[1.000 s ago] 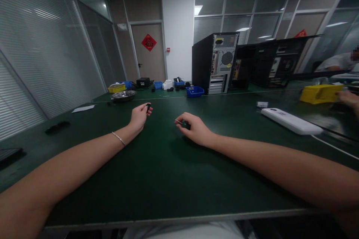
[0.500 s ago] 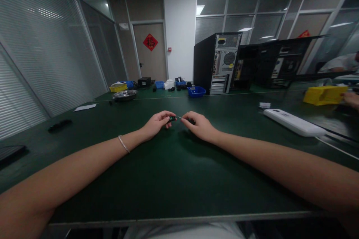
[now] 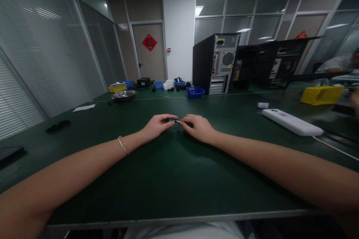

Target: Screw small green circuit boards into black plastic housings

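Over the middle of the green table (image 3: 168,179), my left hand (image 3: 157,127) pinches a small green circuit board (image 3: 172,120), seen nearly edge-on and mostly hidden by the fingers. Just to its right, my right hand (image 3: 198,127) is closed on a thin metal-tipped tool (image 3: 178,121). The tool's tip points left and meets or nearly meets the board; contact cannot be made out. Most of the tool is hidden in the right fingers.
Behind the hands are a blue bin (image 3: 195,92), a metal bowl (image 3: 124,95) and a computer tower (image 3: 215,63). A white power strip (image 3: 291,122) and yellow bin (image 3: 322,95) lie right. Another person's hand (image 3: 355,101) shows at the right edge.
The board has tilted to nearly edge-on and shows less between my left fingers. My left thumb and fingers have straightened around it. Both hands are slightly lower in view.
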The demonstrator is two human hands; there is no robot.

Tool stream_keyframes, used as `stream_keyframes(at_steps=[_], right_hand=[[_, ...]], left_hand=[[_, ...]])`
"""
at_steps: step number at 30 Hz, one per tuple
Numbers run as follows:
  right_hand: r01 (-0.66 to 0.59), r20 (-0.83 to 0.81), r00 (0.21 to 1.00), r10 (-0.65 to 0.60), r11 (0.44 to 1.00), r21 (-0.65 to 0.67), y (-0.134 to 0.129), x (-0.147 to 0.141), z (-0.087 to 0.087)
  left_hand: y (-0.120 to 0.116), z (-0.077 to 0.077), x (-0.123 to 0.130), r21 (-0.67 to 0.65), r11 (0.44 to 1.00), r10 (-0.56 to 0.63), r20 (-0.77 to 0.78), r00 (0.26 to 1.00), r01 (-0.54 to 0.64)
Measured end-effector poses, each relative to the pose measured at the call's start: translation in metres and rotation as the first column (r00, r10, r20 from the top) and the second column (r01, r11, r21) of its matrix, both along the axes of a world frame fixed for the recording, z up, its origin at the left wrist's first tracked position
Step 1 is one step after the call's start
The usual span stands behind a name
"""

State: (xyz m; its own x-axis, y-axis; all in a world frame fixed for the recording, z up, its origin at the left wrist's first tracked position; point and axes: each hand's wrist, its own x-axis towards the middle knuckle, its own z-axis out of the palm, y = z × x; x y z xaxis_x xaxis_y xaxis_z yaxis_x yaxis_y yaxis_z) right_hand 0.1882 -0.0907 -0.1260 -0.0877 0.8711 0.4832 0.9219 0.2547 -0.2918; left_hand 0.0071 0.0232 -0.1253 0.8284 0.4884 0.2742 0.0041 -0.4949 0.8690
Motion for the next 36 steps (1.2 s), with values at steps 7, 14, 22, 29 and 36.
stream_keyframes(at_steps=[7,14,22,29,36], right_hand=[[-0.020,0.003,1.000,0.020,1.000,0.001,-0.0017,0.0003,0.0001],[-0.006,0.008,1.000,0.006,0.999,0.038,-0.0005,-0.0005,-0.0021],[-0.043,0.050,0.998,0.041,0.998,0.044,-0.0016,-0.0025,-0.0014],[-0.066,0.031,0.997,0.066,0.998,0.014,-0.0032,-0.0030,0.0006],[-0.035,0.044,0.998,0.035,0.999,-0.008,-0.0009,-0.0028,-0.0010]], left_hand=[[0.0002,0.0000,0.0009,-0.001,1.000,-0.030,-0.003,1.000,0.030],[-0.0009,0.0019,0.0005,0.005,1.000,-0.017,-0.017,1.000,0.017],[0.0022,-0.0012,-0.0004,-0.056,0.997,-0.055,-0.018,0.998,0.053],[0.0037,-0.0022,-0.0008,-0.125,0.990,-0.069,-0.001,0.998,0.068],[0.0006,0.0002,0.0001,-0.163,0.986,-0.028,0.017,0.999,0.030]])
